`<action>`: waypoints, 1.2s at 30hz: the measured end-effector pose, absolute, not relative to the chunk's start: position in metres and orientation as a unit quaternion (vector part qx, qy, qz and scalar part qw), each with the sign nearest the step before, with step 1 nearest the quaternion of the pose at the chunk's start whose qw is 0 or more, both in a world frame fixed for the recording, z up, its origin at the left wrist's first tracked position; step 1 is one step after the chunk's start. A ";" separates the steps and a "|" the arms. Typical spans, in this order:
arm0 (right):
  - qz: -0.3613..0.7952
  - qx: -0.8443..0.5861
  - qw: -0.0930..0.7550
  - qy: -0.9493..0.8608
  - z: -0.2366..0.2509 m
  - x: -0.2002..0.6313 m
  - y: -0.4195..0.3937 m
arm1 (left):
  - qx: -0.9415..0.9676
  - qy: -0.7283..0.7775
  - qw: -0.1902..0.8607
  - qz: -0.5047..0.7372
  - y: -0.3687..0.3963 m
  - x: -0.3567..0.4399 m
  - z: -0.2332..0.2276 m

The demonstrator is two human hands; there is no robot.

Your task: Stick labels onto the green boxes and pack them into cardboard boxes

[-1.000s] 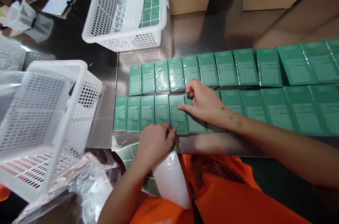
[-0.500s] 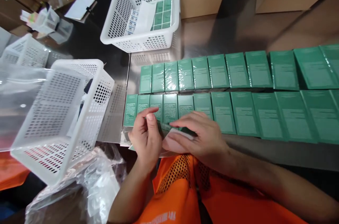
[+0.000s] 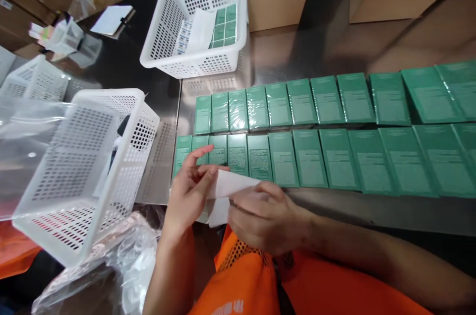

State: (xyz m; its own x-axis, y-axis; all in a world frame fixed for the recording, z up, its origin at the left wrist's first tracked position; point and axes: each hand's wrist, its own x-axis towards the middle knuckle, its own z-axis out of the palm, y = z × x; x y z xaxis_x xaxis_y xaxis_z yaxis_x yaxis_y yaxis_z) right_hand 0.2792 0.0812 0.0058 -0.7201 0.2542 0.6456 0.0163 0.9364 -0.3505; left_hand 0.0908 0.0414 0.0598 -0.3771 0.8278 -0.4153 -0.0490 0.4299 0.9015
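Between my hands is a white paper sheet [image 3: 235, 184], creased, with a second white flap hanging below it. My left hand [image 3: 189, 191] pinches its left end between thumb and fingers, with the index finger stretched out above. My right hand [image 3: 262, 213] has its fingers curled round the right end; part of the paper is hidden behind them. Just beyond my hands stand green boxes [image 3: 259, 158] in two long rows on the metal table, some with shiny film and pale printed panels.
A white basket [image 3: 201, 63] behind the rows holds green sticker sheets [image 3: 225, 27] and white paper. Another white basket [image 3: 107, 191] stands at left, partly behind clear plastic. Cardboard boxes [image 3: 277, 2] line the back. Crumpled clear plastic [image 3: 136, 260] hangs low at left; a clipboard [image 3: 111, 20] lies far left.
The white sheet has been raised and turned, so more of it shows. My left thumb and fingers have closed on its left end, while my right hand has shifted slightly left and down.
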 end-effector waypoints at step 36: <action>0.499 -0.456 0.188 -0.712 0.015 0.351 0.186 | 0.544 0.694 0.461 0.099 0.066 0.166 0.032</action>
State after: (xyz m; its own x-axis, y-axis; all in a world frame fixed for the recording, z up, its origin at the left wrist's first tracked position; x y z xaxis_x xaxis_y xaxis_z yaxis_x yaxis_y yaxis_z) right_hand 0.3514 0.1859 0.0151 -0.5124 0.8381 -0.1872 0.4623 0.0855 -0.8826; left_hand 0.1656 0.0660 0.0319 0.0169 0.8462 -0.5327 0.6635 0.3891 0.6391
